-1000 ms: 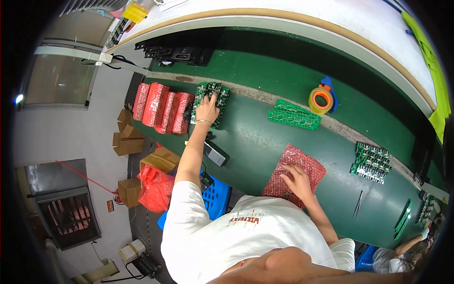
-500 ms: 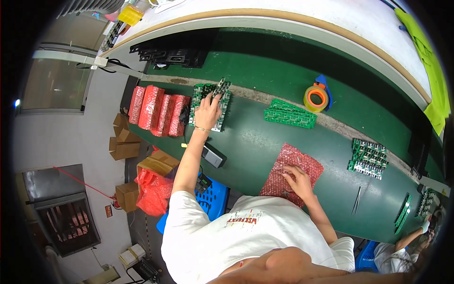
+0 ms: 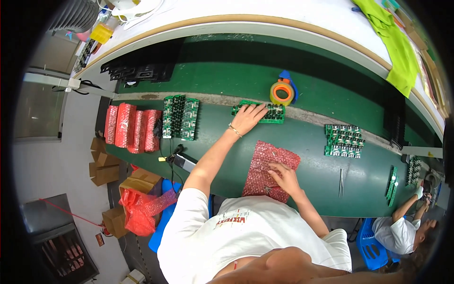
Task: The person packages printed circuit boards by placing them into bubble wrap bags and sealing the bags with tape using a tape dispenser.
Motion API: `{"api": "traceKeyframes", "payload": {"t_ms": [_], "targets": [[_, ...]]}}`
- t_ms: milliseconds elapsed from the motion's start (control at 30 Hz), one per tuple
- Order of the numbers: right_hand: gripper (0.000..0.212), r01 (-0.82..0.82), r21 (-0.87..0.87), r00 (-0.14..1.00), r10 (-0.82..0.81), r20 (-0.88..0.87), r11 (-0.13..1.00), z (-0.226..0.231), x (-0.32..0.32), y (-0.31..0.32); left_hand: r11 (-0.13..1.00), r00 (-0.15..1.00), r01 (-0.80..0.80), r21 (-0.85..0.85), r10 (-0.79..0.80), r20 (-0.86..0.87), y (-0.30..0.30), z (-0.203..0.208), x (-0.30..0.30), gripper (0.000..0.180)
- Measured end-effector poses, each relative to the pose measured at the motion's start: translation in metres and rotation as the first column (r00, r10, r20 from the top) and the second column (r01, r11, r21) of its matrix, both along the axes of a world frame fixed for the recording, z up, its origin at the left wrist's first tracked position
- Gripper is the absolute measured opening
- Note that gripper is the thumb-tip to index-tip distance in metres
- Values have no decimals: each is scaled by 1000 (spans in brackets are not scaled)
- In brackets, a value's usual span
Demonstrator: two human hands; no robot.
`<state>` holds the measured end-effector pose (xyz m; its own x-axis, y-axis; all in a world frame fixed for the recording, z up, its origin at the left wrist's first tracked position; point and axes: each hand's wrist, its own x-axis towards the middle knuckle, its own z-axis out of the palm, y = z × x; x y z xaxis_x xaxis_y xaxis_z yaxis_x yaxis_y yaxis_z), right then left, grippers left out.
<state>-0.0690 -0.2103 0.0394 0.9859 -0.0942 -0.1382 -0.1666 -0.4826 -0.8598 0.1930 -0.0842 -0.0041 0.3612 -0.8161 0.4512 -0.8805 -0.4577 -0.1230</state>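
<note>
My left hand [image 3: 248, 119] reaches to the far middle of the bench, its fingers closed over a circuit board [image 3: 274, 112] with black parts. That board lies on top of a few green circuit boards [image 3: 272, 121]. My right hand [image 3: 285, 180] rests over a sheet of red bubble wrap [image 3: 257, 165], fingers loosely bent and apart, with nothing visible in them. Beside it on the wrap lies a small tool [image 3: 268, 190], too small to name surely. To the left, rows of populated circuit boards [image 3: 190, 118] lie side by side.
Red bubble-wrapped bundles [image 3: 126, 125] stand at the left. A tape roll [image 3: 282, 93] sits behind the middle boards. More boards [image 3: 344, 141] and tweezers [image 3: 341, 182] lie at right. A black box [image 3: 185, 162] with cables is near the front edge. A co-worker [image 3: 397, 232] sits far right.
My left hand has moved right from the left-hand boards to the middle stack, where a board with black parts now lies on top. The right hand stays over the bubble wrap. The view has shifted.
</note>
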Motion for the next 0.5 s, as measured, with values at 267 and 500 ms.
{"api": "traceKeyframes", "payload": {"t_ms": [267, 500], "targets": [[27, 98, -16, 995, -98, 1, 995, -6, -22, -11, 991, 940, 137, 9, -127, -317, -1, -8, 13, 56], [27, 127, -84, 992, -125, 22, 988, -8, -26, -6, 981, 903, 186, 56, -148, -404, -4, -4, 22, 56]]}}
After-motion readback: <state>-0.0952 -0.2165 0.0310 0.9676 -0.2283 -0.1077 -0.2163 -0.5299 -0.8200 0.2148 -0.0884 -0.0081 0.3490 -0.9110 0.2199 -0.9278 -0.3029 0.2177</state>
